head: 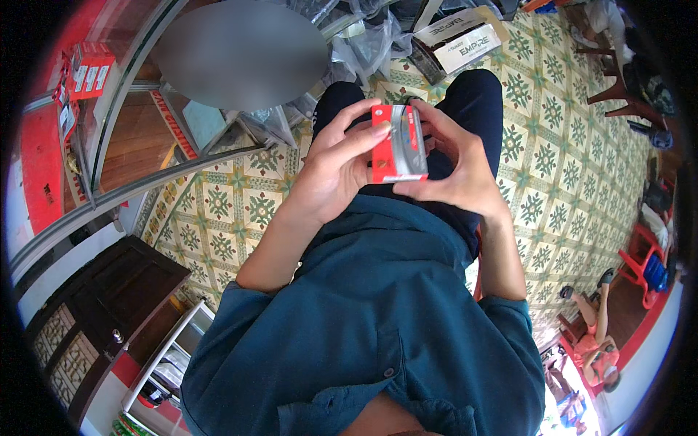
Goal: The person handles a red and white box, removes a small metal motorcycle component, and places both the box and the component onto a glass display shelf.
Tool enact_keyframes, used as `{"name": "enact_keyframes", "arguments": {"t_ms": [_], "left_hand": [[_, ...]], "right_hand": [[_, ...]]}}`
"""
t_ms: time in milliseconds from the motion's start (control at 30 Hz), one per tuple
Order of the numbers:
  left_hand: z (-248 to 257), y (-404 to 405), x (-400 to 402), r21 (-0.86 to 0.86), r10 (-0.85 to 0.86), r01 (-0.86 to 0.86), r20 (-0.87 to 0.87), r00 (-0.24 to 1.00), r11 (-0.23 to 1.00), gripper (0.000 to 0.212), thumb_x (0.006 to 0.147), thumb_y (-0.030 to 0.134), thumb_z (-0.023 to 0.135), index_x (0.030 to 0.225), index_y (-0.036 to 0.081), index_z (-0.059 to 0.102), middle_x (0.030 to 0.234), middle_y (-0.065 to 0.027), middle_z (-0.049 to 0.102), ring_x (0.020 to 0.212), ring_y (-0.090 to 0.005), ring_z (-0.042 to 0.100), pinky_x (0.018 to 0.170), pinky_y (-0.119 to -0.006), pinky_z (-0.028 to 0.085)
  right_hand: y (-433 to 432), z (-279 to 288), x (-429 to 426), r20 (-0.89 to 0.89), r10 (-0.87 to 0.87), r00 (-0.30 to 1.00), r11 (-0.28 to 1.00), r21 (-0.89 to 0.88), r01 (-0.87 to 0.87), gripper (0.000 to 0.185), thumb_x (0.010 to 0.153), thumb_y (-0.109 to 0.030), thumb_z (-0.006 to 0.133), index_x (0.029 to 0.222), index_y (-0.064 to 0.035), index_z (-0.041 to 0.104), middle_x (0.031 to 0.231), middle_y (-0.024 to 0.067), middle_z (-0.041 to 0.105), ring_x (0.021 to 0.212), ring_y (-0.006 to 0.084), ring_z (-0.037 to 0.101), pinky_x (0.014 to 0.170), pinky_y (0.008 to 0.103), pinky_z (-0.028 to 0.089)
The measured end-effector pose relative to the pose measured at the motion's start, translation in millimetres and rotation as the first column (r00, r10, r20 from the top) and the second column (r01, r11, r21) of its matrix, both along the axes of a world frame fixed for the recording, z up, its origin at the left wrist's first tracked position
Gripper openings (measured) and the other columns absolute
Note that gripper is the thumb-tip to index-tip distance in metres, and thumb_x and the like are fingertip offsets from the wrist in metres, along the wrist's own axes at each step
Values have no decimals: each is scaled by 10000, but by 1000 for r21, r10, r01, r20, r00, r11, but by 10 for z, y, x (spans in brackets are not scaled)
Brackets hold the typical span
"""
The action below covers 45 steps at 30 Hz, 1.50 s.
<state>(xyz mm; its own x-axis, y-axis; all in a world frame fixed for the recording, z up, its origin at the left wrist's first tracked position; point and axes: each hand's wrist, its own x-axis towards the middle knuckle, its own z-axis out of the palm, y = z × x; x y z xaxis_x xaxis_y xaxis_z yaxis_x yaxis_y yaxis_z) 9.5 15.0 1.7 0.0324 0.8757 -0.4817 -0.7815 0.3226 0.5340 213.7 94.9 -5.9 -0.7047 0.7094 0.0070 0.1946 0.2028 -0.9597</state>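
Observation:
A small red and silver-grey cardboard box is held above my lap, its printed face towards me. My left hand grips its left side, the thumb lying across the red part of the face. On the other side, my right hand has its index finger at the top corner and its thumb by the lower edge. The right hand's remaining fingers are partly hidden behind the box. Whatever the box contains cannot be seen.
A metal-framed glass case curves along my left, with red boxes behind its glass. An opened carton and plastic bags lie ahead on the tiled floor. A person sits far right near a red chair.

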Motion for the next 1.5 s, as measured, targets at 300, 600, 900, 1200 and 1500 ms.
{"name": "enact_keyframes", "arguments": {"t_ms": [300, 600, 900, 1200, 1500], "left_hand": [[-21, 29, -30, 191, -85, 144, -287, 954, 971, 898, 819, 91, 844, 1509, -138, 316, 1420, -230, 492, 1277, -298, 587, 1066, -393, 509], [-17, 66, -62, 190, -94, 161, -319, 943, 968, 1007, 747, 133, 892, 1525, -129, 309, 1428, -216, 510, 1261, -283, 579, 1069, -417, 502], [287, 34, -413, 212, -181, 628, -846, 502, 749, 1046, 722, 255, 937, 1543, -46, 365, 1461, -167, 485, 1336, -258, 530, 1103, -425, 477], [703, 105, -437, -75, -116, 789, -993, -4, 610, 945, 657, 393, 898, 1396, -34, 492, 1300, -207, 548, 1214, -366, 567, 1022, -418, 465], [1726, 402, -1440, 180, 297, 407, -923, -244, 895, 892, 610, 345, 963, 1355, 5, 609, 1354, -129, 632, 1254, -226, 591, 1048, -377, 471]], "right_hand": [[-25, -49, -7, -199, -198, 960, 850, -523, 66, 991, 731, -127, 934, 1503, 146, 374, 1352, 205, 609, 1223, 238, 617, 1078, 380, 485], [27, 12, 69, -289, -213, 933, 776, -630, -18, 945, 764, -63, 886, 1523, 129, 358, 1373, 212, 600, 1248, 247, 599, 1059, 382, 484], [-76, -8, 69, -331, -120, 936, 863, -501, -66, 1077, 617, -192, 978, 1500, 96, 433, 1282, 142, 652, 1100, 189, 639, 960, 339, 475], [-112, -105, -4, -257, 128, 958, 952, -237, -191, 1128, 610, -144, 989, 1543, 56, 386, 1358, 134, 604, 1130, 184, 608, 919, 322, 487], [-106, -160, 160, -267, -77, 961, 973, -230, 14, 900, 745, -106, 889, 1521, -1, 446, 1444, 138, 574, 1202, 220, 602, 920, 332, 496]]}}
